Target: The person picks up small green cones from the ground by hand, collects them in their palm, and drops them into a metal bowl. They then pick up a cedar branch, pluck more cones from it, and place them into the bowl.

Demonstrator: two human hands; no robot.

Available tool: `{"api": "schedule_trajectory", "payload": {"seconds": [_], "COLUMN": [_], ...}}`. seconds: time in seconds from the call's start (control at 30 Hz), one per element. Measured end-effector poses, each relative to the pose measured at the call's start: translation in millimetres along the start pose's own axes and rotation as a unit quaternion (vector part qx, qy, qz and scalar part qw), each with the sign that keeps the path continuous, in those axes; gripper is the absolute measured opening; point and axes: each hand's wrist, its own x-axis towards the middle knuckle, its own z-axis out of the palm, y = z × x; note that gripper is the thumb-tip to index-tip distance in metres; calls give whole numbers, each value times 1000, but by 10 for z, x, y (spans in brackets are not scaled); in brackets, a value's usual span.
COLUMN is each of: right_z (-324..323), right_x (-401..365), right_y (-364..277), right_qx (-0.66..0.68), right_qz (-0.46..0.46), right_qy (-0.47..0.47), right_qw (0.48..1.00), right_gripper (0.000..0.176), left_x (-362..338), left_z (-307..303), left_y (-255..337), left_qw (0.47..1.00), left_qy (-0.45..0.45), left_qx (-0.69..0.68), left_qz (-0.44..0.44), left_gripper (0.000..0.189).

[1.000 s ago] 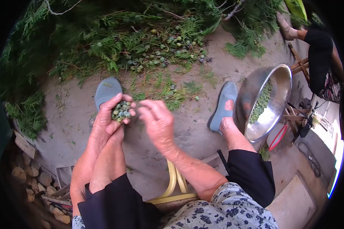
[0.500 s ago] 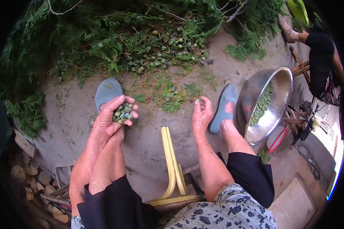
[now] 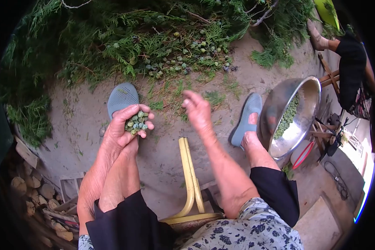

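1. Your left hand (image 3: pixel 125 127), up and to the left of the yellow stool frame (image 3: pixel 190 175), is cupped. Its fingers are curled around a heap of green cones (image 3: pixel 136 121), which rest in the palm.
2. Your right hand (image 3: pixel 198 110) is in the air just above the frame's top end and is blurred. Its fingers lie loosely together, and you cannot tell whether they pinch anything.
3. More cones lie scattered among the evergreen branches (image 3: pixel 133 41) on the ground, well beyond the frame.
4. Right of the frame a steel bowl (image 3: pixel 279 104) stands tilted with a streak of green cones inside. It is just beside your grey slipper (image 3: pixel 246 118).
5. Another person (image 3: pixel 350 62) sits further right, past the bowl.
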Motion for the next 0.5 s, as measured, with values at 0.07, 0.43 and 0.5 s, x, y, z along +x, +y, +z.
{"api": "schedule_trajectory", "payload": {"seconds": [0.07, 0.43, 0.5], "right_z": [-229, -516, -480], "right_x": [189, 163, 248], "right_y": [-59, 377, 341], "right_qx": [63, 52, 36], "right_qz": [7, 23, -20], "right_qy": [42, 248, 272], "right_qw": [997, 967, 961], "right_gripper": [40, 17, 17], "left_x": [-9, -16, -3], "left_z": [9, -14, -1], "left_y": [7, 22, 18], "left_qw": [1000, 1000, 1000], "left_qy": [5, -18, -16], "left_qx": [4, -6, -4], "left_qz": [3, 4, 5], "left_gripper": [26, 22, 22]}}
